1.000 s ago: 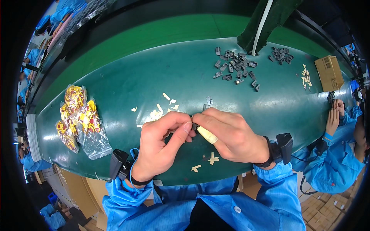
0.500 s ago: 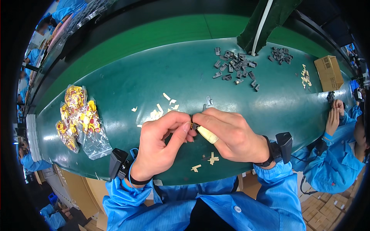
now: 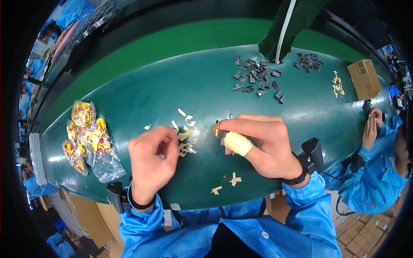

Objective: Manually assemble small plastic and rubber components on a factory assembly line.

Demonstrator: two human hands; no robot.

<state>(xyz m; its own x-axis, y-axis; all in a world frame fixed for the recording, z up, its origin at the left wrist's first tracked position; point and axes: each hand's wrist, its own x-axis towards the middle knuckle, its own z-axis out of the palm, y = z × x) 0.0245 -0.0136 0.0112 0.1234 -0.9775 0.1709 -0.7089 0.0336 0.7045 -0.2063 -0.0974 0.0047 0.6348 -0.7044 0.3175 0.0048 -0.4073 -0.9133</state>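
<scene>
My right hand point(image 3: 262, 144) pinches a small dark grey plastic part point(image 3: 223, 134) with a shiny amber-yellow piece point(image 3: 217, 128) at its end. Cream tape point(image 3: 238, 143) wraps the thumb of this hand. To the left, my left hand point(image 3: 152, 161) is curled, thumb against fingers and slightly blurred; whatever it pinches, if anything, is hidden. Beside its fingertips lie cream paper-like strips point(image 3: 186, 136), loosely scattered on the green table. Just beyond my right fingers a grey part point(image 3: 229, 115) rests on the surface. Nearer to me are several more cream strips point(image 3: 234, 179).
Clear bags of yellow and red pieces point(image 3: 98, 139) lie at the left. Toward the back right sit a heap of grey plastic parts point(image 3: 258, 74), a smaller heap point(image 3: 309, 62) and a cardboard box point(image 3: 364, 79). A co-worker's hands point(image 3: 372, 129) work at the right edge.
My hands have come apart. The left has moved left, away from the grey part, while the right keeps the part, its amber-yellow piece now in plain sight.
</scene>
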